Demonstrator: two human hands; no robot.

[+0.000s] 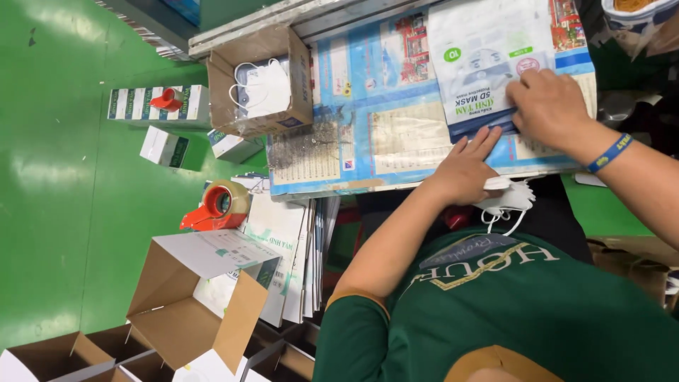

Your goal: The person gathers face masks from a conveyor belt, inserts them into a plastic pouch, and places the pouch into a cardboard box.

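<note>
A white and blue mask pouch (481,56) lies on a table covered with a blue printed sheet (375,134). My right hand (548,106), with a blue wristband, grips the pouch's lower right corner. My left hand (463,170) reaches to the pouch's bottom edge with its fingers stretched flat. It holds a small stack of white masks (506,197) under its palm, and their ear loops dangle off the table's near edge.
An open cardboard box (283,117) holding white masks stands on the table's left end. A red tape dispenser (216,206), flat printed cartons (286,240) and open cardboard boxes (177,311) sit lower left. Small white-green boxes (159,105) rest on the green floor.
</note>
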